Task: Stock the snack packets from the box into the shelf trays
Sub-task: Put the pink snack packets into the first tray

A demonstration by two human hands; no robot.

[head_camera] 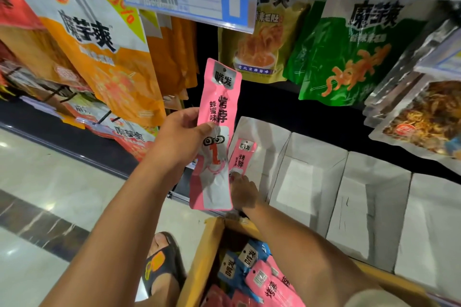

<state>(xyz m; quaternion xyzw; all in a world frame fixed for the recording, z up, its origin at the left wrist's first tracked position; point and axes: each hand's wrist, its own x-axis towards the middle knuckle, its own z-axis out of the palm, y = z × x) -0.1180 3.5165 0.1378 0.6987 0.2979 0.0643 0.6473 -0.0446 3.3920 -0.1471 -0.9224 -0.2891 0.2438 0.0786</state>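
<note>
While the left hand [182,134] pinches 1 pink packet [217,109], long axis upright, just left of the leftmost tray [264,129], the right hand [245,193], nearer it, touches another packet [241,157] standing inside, its fingers' [237,177] grasp unclear.

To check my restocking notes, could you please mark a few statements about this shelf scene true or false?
1. The left hand grips a pink packet. True.
2. The box holds only pink packets. False: blue packets lie there too.
3. The right hand is at a second pink packet in the leftmost tray. True.
4. Every white tray holds packets. False: the other trays show none.
</note>
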